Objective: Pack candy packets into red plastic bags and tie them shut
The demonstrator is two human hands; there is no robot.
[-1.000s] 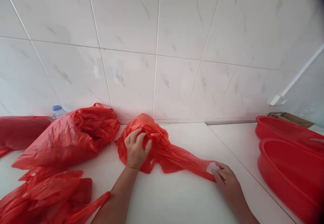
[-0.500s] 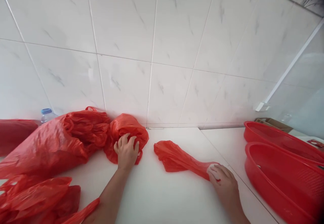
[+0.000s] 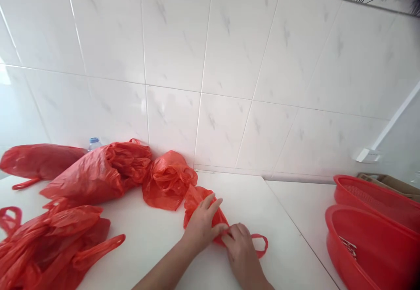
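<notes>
A small crumpled red plastic bag lies on the white counter in front of me. My left hand lies on top of it with fingers stretched over the plastic and the thumb pinching it. My right hand is closed on the bag's lower end beside its loop handle. The two hands touch each other. Just behind sits another balled red bag against the tiled wall.
Several more red bags lie at the left: a large one, one at the far left and a heap near the front. A bottle cap peeks behind. Two red plastic baskets stand at the right.
My left hand let go of the balled bag by the wall and moved right onto the small bag. My right hand drew that bag's end closer, so both hands now meet on it.
</notes>
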